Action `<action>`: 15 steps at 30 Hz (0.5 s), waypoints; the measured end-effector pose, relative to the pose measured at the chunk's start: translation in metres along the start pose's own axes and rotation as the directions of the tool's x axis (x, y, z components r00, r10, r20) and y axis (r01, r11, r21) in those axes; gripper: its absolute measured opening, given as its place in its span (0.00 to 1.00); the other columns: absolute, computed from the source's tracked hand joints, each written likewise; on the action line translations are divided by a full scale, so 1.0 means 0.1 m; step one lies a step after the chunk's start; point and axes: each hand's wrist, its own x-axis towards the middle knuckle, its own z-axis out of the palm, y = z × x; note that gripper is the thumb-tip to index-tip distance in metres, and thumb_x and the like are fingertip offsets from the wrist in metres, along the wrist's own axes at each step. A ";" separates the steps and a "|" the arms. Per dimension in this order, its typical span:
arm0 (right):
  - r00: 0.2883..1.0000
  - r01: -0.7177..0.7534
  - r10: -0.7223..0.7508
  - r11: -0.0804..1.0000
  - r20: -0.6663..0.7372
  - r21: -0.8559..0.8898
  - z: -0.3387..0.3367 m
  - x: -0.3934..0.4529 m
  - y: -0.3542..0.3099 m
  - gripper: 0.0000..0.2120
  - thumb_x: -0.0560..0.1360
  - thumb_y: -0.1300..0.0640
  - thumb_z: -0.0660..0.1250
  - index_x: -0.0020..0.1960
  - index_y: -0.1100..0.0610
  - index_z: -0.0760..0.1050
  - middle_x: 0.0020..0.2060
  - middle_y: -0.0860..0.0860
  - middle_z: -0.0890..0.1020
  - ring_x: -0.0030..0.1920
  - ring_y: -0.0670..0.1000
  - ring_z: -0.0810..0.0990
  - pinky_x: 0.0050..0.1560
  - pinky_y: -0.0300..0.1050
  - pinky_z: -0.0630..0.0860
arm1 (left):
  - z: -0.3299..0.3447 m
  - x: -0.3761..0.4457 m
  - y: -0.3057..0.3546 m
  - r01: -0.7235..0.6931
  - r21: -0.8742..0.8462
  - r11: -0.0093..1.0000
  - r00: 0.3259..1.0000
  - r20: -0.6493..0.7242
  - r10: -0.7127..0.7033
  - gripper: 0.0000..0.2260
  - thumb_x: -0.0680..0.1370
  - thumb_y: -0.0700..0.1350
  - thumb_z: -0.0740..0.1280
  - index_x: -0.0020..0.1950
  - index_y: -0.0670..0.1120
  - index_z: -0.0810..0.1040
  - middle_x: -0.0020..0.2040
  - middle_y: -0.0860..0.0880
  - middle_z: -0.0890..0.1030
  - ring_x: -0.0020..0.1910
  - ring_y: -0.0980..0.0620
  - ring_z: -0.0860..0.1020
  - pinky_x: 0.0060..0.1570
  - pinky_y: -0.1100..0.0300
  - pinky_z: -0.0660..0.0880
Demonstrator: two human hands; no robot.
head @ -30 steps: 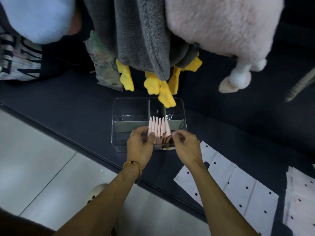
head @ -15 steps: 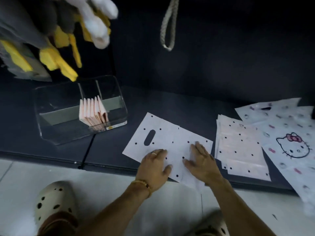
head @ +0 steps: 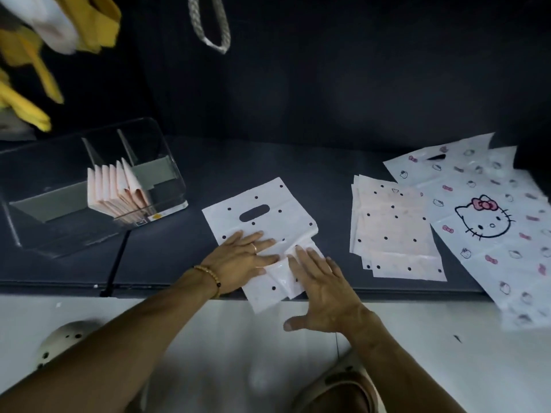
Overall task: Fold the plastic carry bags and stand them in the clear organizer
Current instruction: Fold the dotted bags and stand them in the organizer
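Bag's (head: pixel 262 216) near half now folded over, dotted white plastic.

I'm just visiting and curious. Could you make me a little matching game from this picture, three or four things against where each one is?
Things:
1. folded bags
2. dotted bag
3. cat-face bag
4. dotted stack

Places:
A. far right, overhanging the table edge
B. under left hand and right hand
C. upright in the clear organizer
D. between the hands and the cat-face bag

Pairs: 1-C, 2-B, 3-A, 4-D
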 end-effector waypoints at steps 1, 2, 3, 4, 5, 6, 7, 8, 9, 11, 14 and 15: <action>1.000 -0.006 0.006 0.999 -0.005 -0.034 0.01 0.00 0.00 0.52 0.68 0.28 0.62 0.77 0.47 0.36 0.76 0.43 0.35 0.75 0.47 0.33 0.73 0.50 0.34 | -0.03 -0.01 -0.01 0.001 0.042 0.999 1.000 -0.024 0.000 0.21 0.83 0.50 0.55 0.74 0.63 0.57 0.78 0.56 0.50 0.77 0.53 0.44 0.73 0.55 0.39; 0.999 -0.025 0.024 0.999 -0.025 -0.045 0.01 0.00 -0.01 0.47 0.71 0.33 0.63 0.78 0.47 0.40 0.77 0.43 0.39 0.77 0.48 0.37 0.74 0.50 0.36 | -0.06 -0.04 -0.01 0.013 0.060 0.998 0.999 -0.049 -0.010 0.20 0.82 0.49 0.55 0.74 0.62 0.59 0.78 0.54 0.53 0.77 0.51 0.46 0.73 0.55 0.41; 0.998 -0.039 0.037 0.998 -0.047 -0.044 -0.01 0.00 -0.02 0.42 0.74 0.37 0.63 0.78 0.47 0.45 0.78 0.45 0.44 0.77 0.50 0.43 0.75 0.50 0.39 | -0.08 -0.09 0.00 0.035 0.064 0.997 0.996 -0.089 -0.029 0.19 0.82 0.49 0.57 0.73 0.60 0.63 0.77 0.52 0.56 0.77 0.50 0.49 0.73 0.55 0.44; 0.997 -0.041 0.038 0.998 -0.069 -0.042 -0.03 0.01 -0.05 0.37 0.75 0.39 0.63 0.78 0.47 0.50 0.78 0.46 0.50 0.77 0.51 0.48 0.75 0.51 0.43 | -0.10 -0.14 0.03 0.052 0.060 0.997 0.987 -0.156 -0.042 0.18 0.80 0.48 0.60 0.71 0.57 0.68 0.76 0.50 0.61 0.76 0.48 0.54 0.73 0.55 0.49; 0.996 -0.031 0.027 0.998 -0.088 -0.047 -0.06 0.02 -0.08 0.33 0.75 0.40 0.62 0.76 0.47 0.56 0.76 0.48 0.55 0.75 0.53 0.53 0.74 0.51 0.48 | -0.09 -0.20 0.08 0.059 0.046 0.997 0.970 -0.239 -0.047 0.17 0.78 0.47 0.64 0.67 0.54 0.73 0.73 0.48 0.67 0.74 0.46 0.61 0.72 0.55 0.55; 0.994 -0.019 0.013 0.998 -0.105 -0.058 -0.09 0.02 -0.11 0.30 0.76 0.41 0.62 0.74 0.48 0.61 0.74 0.48 0.61 0.72 0.53 0.58 0.72 0.49 0.52 | -0.05 -0.27 0.14 0.055 0.025 0.998 0.947 -0.317 -0.044 0.16 0.76 0.48 0.66 0.64 0.51 0.76 0.69 0.47 0.72 0.70 0.45 0.67 0.69 0.55 0.60; 0.993 -0.007 -0.001 0.998 -0.122 -0.060 -0.12 0.03 -0.15 0.26 0.76 0.42 0.62 0.72 0.48 0.66 0.70 0.49 0.66 0.69 0.54 0.62 0.69 0.48 0.56 | -0.01 -0.34 0.19 0.041 0.013 0.999 0.934 -0.357 -0.034 0.17 0.76 0.51 0.65 0.64 0.50 0.76 0.67 0.47 0.74 0.69 0.45 0.69 0.68 0.55 0.61; 0.989 0.009 -0.017 0.998 -0.147 -0.060 -0.15 0.03 -0.18 0.20 0.77 0.46 0.61 0.68 0.48 0.70 0.65 0.49 0.71 0.66 0.54 0.66 0.65 0.48 0.60 | 0.04 -0.40 0.23 0.042 -0.014 0.999 0.956 -0.290 -0.044 0.23 0.76 0.58 0.60 0.68 0.49 0.73 0.70 0.47 0.70 0.71 0.46 0.66 0.71 0.57 0.56; 0.985 0.028 -0.041 0.997 -0.171 -0.075 -0.16 0.03 -0.22 0.16 0.77 0.50 0.60 0.64 0.48 0.74 0.60 0.49 0.74 0.62 0.54 0.69 0.60 0.47 0.63 | 0.11 -0.45 0.26 0.055 -0.043 0.998 0.980 -0.189 -0.062 0.33 0.75 0.67 0.55 0.73 0.49 0.65 0.75 0.49 0.61 0.75 0.48 0.57 0.73 0.58 0.46; 0.980 0.046 -0.063 0.995 -0.188 -0.090 -0.18 0.04 -0.27 0.12 0.78 0.55 0.59 0.56 0.50 0.78 0.54 0.49 0.76 0.57 0.54 0.71 0.53 0.46 0.63 | 0.19 -0.52 0.27 0.103 -0.057 0.993 0.994 0.027 -0.102 0.48 0.67 0.77 0.51 0.78 0.49 0.45 0.77 0.54 0.40 0.76 0.55 0.38 0.70 0.60 0.31; 0.971 -0.038 0.064 0.993 -0.231 0.114 -0.21 0.07 -0.30 0.10 0.79 0.56 0.58 0.49 0.55 0.77 0.53 0.49 0.77 0.55 0.52 0.72 0.51 0.46 0.65 | 0.18 -0.54 0.20 0.084 -0.075 0.994 0.996 0.013 -0.083 0.47 0.69 0.72 0.58 0.78 0.50 0.42 0.76 0.55 0.36 0.75 0.56 0.36 0.70 0.61 0.31; 0.962 -0.079 0.129 0.975 -0.241 0.208 -0.24 0.07 -0.31 0.09 0.79 0.57 0.58 0.47 0.56 0.76 0.49 0.50 0.77 0.51 0.52 0.74 0.49 0.45 0.67 | 0.15 -0.54 0.19 0.069 -0.097 0.993 0.996 -0.042 -0.074 0.41 0.72 0.66 0.60 0.78 0.50 0.48 0.78 0.53 0.41 0.76 0.55 0.40 0.72 0.61 0.35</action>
